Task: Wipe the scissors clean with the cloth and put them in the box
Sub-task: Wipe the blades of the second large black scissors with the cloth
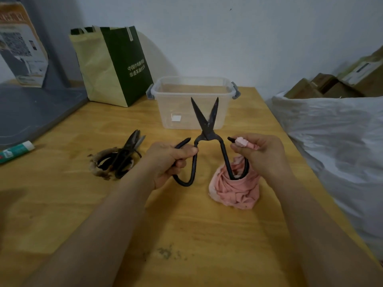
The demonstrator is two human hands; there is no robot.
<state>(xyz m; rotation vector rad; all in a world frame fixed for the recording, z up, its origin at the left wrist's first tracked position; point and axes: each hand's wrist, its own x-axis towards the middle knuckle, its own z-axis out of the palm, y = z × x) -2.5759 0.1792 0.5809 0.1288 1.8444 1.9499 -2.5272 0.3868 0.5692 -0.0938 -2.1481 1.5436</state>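
Note:
Black iron scissors [206,125] stand upright over the table with blades spread apart, tips pointing at the clear plastic box [192,112] behind them. My left hand [172,160] grips the left handle loop. My right hand [262,154] pinches the pink cloth [236,187] around the end of the right handle loop. The rest of the cloth hangs down in a bunch onto the table. The box is open and looks empty.
Several more dark scissors [122,156] lie in a pile left of my left hand. A glue tube [14,152] lies at the far left. A green and yellow bag [112,65] stands behind. A white plastic sack [331,141] borders the table's right edge.

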